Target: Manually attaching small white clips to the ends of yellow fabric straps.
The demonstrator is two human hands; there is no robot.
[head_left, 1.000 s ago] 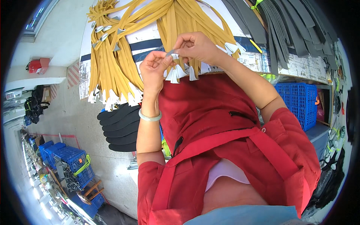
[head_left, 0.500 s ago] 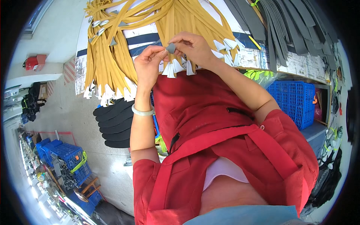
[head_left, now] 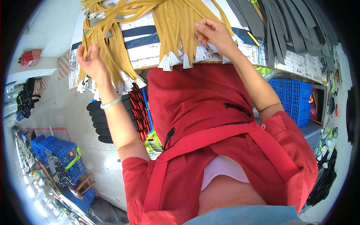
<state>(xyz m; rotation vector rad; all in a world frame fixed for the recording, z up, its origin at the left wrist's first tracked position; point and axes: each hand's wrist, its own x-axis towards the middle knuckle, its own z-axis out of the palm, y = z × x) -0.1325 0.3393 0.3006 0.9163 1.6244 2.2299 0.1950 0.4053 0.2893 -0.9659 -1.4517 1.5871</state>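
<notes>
Counts at the bench, by kind

Two hands are up at the bench [head_left: 150, 56]: the left hand [head_left: 92, 63] and the right hand [head_left: 212, 33]. Yellow straps [head_left: 176, 26] with white pointed tips hang in two bunches, too many and too overlapped to count singly. One fan of grey strips [head_left: 285, 22] lies at the far right. One blue crate [head_left: 294, 99] sits under the bench on the right, and at least three more blue crates [head_left: 60, 152] stand on the floor at the left. One stack of black soles [head_left: 101, 122] lies beside one bundle of red straps [head_left: 138, 110].
</notes>
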